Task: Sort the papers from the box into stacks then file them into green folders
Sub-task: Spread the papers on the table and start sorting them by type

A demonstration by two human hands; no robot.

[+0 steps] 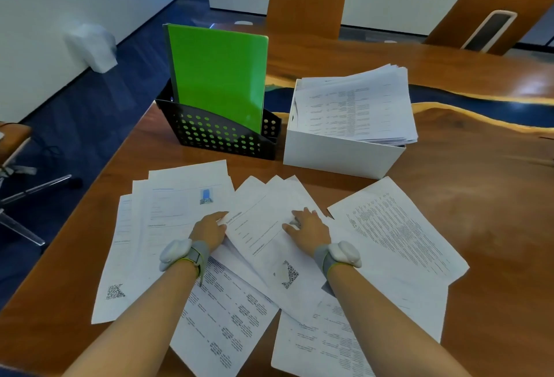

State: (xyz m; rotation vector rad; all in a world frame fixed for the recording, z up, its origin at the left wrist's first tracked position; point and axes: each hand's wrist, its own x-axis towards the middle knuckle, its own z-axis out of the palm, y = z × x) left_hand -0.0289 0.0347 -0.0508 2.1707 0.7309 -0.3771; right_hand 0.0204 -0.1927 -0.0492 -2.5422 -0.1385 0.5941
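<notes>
From the head camera, we see that the sorting has started but is far from done. The white box (341,155) is still full, with a thick heap of papers (356,107) sticking out over its top.

Some sheets are already out on the worktop (485,202). There is a left pile (168,220), some fanned middle sheets (263,244), a right sheet (398,232), and more sheets with tables (227,316) close to us. They overlap and are not neat stacks yet.

The green folders (218,77) stand upright in a black holder (221,137) just beside the box. We think nothing has been filed yet.

The left hand (209,231) touches the left edge of the middle sheets with fairly straight fingers (223,215), and we see nothing gripped. The right hand (308,232) lies flat on the same sheets, fingers (299,214) spread, pressing down. Both wrists wear grey bands with white pods.

The crossing sheets get in the way: pulling one may drag others. A brown chair (491,8) stands behind the worktop.
</notes>
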